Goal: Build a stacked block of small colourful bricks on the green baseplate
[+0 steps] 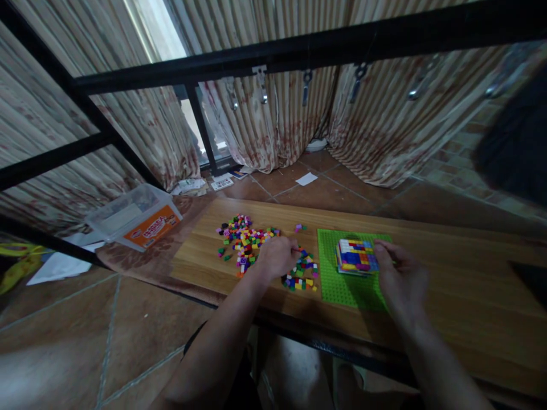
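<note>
A green baseplate (342,285) lies on the wooden tabletop (461,279), carrying a square multicoloured block of small bricks (357,255). My right hand (399,276) rests against the block's right side, fingers curled at its edge. My left hand (280,255) is closed over a pile of loose coloured bricks (245,239), pinching what looks like a small red piece at its fingertips. More loose bricks (301,273) lie between that hand and the baseplate.
A clear plastic box with an orange label (137,219) sits on the table's far left end. Black metal frame bars (299,51) cross overhead. Striped curtains (273,125) hang behind. Papers (60,265) lie on the tiled floor at left.
</note>
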Available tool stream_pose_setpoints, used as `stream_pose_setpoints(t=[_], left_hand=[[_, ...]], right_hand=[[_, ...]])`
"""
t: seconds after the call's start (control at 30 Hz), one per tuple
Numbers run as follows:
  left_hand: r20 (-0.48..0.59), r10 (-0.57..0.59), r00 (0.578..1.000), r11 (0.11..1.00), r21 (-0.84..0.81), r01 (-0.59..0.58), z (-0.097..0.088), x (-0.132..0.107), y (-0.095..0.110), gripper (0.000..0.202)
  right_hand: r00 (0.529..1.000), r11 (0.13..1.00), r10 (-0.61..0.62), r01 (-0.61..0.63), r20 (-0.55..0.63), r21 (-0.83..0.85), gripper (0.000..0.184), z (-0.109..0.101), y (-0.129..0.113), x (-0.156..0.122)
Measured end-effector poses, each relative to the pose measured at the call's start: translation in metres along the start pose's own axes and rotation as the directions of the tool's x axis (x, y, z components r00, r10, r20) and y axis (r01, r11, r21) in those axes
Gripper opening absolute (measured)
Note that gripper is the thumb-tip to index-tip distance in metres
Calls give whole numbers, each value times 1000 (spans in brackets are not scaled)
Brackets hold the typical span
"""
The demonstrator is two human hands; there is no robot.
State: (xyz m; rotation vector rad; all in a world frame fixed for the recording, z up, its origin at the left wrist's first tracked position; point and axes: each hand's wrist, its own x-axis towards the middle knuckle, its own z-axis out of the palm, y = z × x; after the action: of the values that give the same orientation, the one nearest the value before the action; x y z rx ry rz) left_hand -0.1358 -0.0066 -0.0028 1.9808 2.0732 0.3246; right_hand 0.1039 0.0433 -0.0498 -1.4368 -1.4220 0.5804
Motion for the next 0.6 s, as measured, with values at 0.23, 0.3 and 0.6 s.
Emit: stream_pose_setpoints(t=[0.23, 0.3, 0.6], left_hand=[[-93, -142, 986, 988, -66, 136, -40, 0, -61, 24], [-53, -333, 942, 942, -58, 330, -51, -5, -86, 22], [49, -482, 875, 876, 2, 483, -51, -15, -127, 12]], right_hand=[[1000, 1000, 17, -17, -4, -17, 37, -2, -3, 0], [1000, 1000, 20, -20, 7, -22, 36, -2, -4, -1], [999, 999, -35, 35, -1, -10, 33, 0, 3, 1]])
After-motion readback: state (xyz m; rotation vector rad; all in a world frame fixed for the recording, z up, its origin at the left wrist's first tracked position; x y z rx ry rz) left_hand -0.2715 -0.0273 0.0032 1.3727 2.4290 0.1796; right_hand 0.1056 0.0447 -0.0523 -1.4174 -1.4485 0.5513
